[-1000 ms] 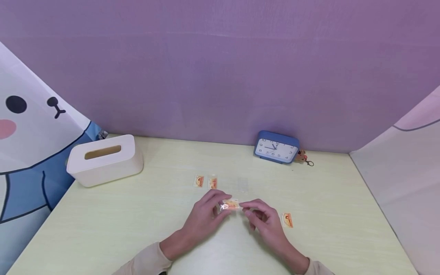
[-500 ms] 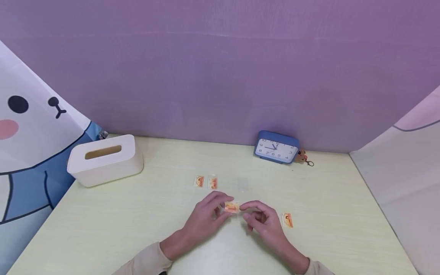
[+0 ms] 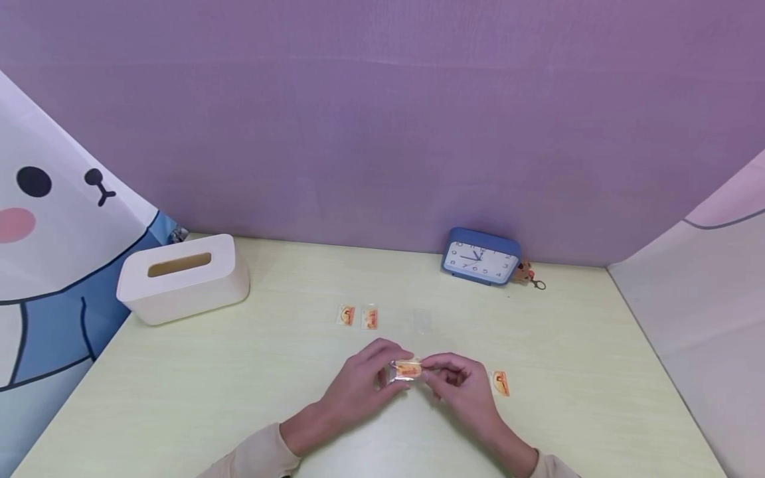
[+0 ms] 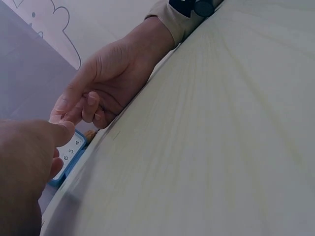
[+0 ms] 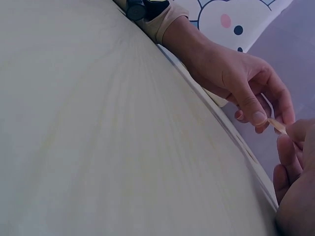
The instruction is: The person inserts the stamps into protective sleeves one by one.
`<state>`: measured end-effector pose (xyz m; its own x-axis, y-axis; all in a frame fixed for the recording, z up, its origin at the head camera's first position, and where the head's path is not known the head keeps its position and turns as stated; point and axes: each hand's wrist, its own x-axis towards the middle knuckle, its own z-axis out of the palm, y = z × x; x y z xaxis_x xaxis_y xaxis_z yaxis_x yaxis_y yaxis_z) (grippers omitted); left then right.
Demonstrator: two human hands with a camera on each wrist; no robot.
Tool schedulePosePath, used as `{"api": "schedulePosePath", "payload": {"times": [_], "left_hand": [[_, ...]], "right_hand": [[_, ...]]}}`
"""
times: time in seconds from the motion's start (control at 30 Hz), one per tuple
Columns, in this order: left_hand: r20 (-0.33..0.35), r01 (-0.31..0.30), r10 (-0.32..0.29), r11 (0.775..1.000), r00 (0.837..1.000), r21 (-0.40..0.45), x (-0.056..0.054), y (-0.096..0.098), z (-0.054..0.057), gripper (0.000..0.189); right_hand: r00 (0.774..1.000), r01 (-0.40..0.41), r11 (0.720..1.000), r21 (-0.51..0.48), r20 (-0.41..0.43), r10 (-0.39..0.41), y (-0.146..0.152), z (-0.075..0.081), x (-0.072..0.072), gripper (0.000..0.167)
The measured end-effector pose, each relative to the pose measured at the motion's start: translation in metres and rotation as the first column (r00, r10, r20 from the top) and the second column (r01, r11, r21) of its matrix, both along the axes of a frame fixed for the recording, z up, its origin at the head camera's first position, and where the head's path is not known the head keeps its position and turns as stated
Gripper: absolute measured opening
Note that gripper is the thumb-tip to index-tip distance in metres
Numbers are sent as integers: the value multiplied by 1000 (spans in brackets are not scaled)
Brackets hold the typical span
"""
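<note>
While beige sleeves (image 3: 257,458) are seen at the near edge of the pale table (image 3: 179,398), a small orange-printed card in glossy clear plastic (image 3: 409,370) is held over the tabletop between two hands. Its left part is gripped by the left hand (image 3: 358,382), with thumb and fingers curved apart at opposite edges; its right end is pinched by the right hand (image 3: 463,392), thumb and forefinger nearly closed. Just beside the right hand, another orange-printed card (image 3: 500,383) is laid flat. Farther back, a clear plastic sleeve (image 3: 422,320) and two similar cards (image 3: 370,317) are spread out. Beyond these are placed a white tissue box (image 3: 185,292), at left, and a blue analogue clock (image 3: 481,257), by which a brown keychain figure (image 3: 522,272) is partly hidden, before a purple backdrop (image 3: 358,133).
</note>
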<state>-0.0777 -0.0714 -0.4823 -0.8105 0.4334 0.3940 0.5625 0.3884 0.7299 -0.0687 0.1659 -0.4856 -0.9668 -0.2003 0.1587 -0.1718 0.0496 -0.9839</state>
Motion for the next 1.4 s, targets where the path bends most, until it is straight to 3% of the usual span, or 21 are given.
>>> {"api": "schedulePosePath", "payload": {"times": [0.23, 0.53, 1.1, 1.4], "left_hand": [[12, -20, 20, 1000, 1000, 1, 0, 1, 2, 42], [49, -46, 45, 999, 998, 28, 1, 1, 2, 40], [-20, -43, 44, 998, 999, 36, 0, 1, 1, 37], [-29, -15, 16, 1000, 999, 27, -1, 1, 2, 44]], "right_hand": [[1000, -2, 1000, -9, -24, 2, 0, 0, 0, 16], [999, 31, 999, -12, 9, -31, 0, 1, 1, 14], [991, -111, 993, -29, -78, 108, 3, -2, -1, 21], [999, -21, 1000, -13, -49, 20, 1, 1, -1, 15]]}}
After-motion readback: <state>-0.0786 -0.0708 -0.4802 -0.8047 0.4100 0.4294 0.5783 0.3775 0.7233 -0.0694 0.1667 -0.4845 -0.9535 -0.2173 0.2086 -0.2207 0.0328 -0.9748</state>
